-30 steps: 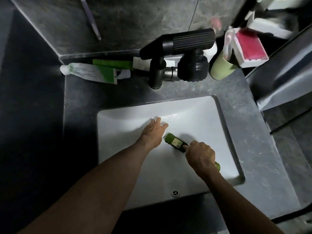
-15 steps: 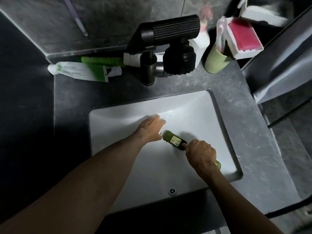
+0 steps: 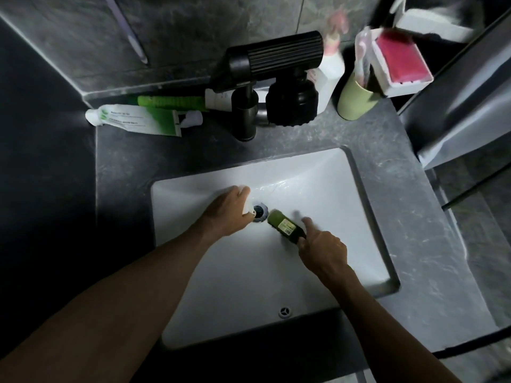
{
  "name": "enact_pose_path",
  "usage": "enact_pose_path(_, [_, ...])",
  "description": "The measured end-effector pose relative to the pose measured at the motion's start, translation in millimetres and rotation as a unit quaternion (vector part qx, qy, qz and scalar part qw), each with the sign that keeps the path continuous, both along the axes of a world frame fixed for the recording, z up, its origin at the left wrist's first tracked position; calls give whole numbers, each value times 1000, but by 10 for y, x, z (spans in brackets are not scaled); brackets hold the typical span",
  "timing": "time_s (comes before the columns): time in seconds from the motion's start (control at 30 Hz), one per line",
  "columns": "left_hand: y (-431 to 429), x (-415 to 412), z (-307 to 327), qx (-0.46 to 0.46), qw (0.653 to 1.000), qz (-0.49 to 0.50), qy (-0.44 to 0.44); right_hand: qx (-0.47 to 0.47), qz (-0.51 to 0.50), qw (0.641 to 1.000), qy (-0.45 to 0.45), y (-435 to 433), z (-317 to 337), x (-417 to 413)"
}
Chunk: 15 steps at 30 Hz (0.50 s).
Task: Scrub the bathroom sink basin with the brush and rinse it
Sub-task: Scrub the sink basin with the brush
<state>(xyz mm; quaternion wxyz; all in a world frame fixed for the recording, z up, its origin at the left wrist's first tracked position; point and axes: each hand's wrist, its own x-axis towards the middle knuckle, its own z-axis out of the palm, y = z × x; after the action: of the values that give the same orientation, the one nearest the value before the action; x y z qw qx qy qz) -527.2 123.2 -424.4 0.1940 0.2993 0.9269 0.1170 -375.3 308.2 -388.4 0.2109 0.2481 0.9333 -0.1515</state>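
The white rectangular sink basin (image 3: 331,194) is set into a grey stone counter. Its metal drain (image 3: 261,212) shows at the basin's middle. My left hand (image 3: 226,211) rests on the basin floor just left of the drain, its fingertips washed out by glare. My right hand (image 3: 323,250) grips the handle of the green brush (image 3: 283,225), with the index finger stretched out past it. The brush head, with a small label on its back, lies on the basin floor just right of the drain. A thin sheet of water glistens on the back slope.
A black faucet (image 3: 246,117) with a ribbed lever stands behind the basin. Toothpaste tubes (image 3: 138,120) lie at the back left. At the back right are a white pump bottle (image 3: 330,73), a green cup (image 3: 355,102) and a pink soap dish (image 3: 401,62). An overflow hole (image 3: 284,311) sits in the near wall.
My left hand slid left and uncovered the drain. The brush head moved up to the drain's edge, and my right index finger lifted off the handle.
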Motion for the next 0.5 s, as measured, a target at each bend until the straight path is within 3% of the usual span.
enact_pose_path(0.23, [-462, 214, 17, 13, 988, 148, -34, -82, 178, 981, -11, -234, -75, 7])
enact_pose_path(0.3, [-528, 213, 48, 17, 986, 164, -41, -50, 196, 979, -7, -249, -119, -81])
enact_pose_path(0.4, [-604, 209, 114, 33, 984, 164, -66, 86, 110, 990, 6, -106, -116, -292])
enact_pose_path(0.5, [-672, 207, 165, 38, 985, 153, -70, 99, 55, 994, 1, -244, -93, -351])
